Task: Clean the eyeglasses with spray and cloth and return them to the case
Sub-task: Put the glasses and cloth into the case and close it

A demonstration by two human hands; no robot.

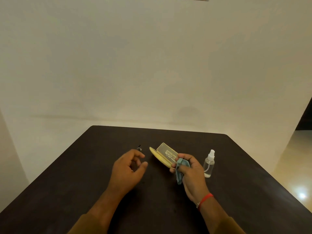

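Brown sleeves (94, 223) enter at the near edge of the dark bench (67, 191), and both bare forearms reach toward its middle. On the right wrist sits a red thread band (206, 198) with a small beaded piece beside it.

The right hand (190, 173) has its grip clamped on a blue-grey cloth (180, 171): the cloth is pinched between the thumb and the curled fingers, and its loose end hangs down below the hand toward the bench. The fingertips of this hand also touch the near end of the eyeglass case (164, 155), a pale yellow hard case standing open, its lid raised and showing printed lettering too small to read. The case lies near the middle of the bench, slanting from the far left to the near right.

Just to the right of that hand, toward the right edge, a clear spray bottle (209, 164) with a white nozzle stands upright, apart from the hand.

The left hand (128, 168) hovers left of the case with its grip apart, fingers loosely curled and holding nothing. Just beyond its fingertips a small dark item (139, 147) lies on the bench; it may be part of the eyeglasses, but it is too small and dim to tell.
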